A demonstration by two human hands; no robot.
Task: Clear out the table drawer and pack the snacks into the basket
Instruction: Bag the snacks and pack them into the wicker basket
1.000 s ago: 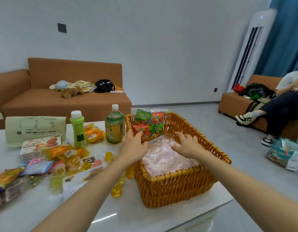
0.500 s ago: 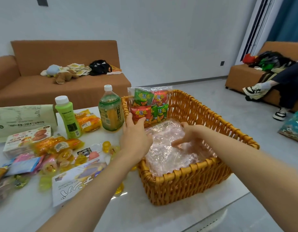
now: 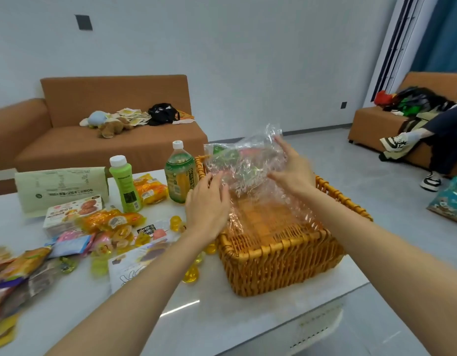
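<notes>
Two hands on one sheet: my left hand [image 3: 207, 201] and right hand [image 3: 291, 173] each pinch the clear film [image 3: 248, 173], raised over the far half of the basket [image 3: 273, 249].

- Basket at 1 o'clock, near the table's right edge. If the film snags in the wicker, a hard tug could drag the basket toward that edge.
- Packet bundle [image 3: 218, 152] stands at the basket's 12 o'clock end, behind the film. A sweep of the sheet may topple it.
- Yellow jelly cups [image 3: 190, 274] lie under my left forearm and are easily knocked.
- Loose snacks [image 3: 106, 222] at 9 to 10 o'clock, unpacked.

White glossy table [image 3: 171, 317]. Tea bottle [image 3: 180, 176] and green bottle [image 3: 123, 186] at 11. Brown sofa [image 3: 106, 145] beyond. Second sofa [image 3: 371, 124] at 2, with a seated person [image 3: 443, 134].
</notes>
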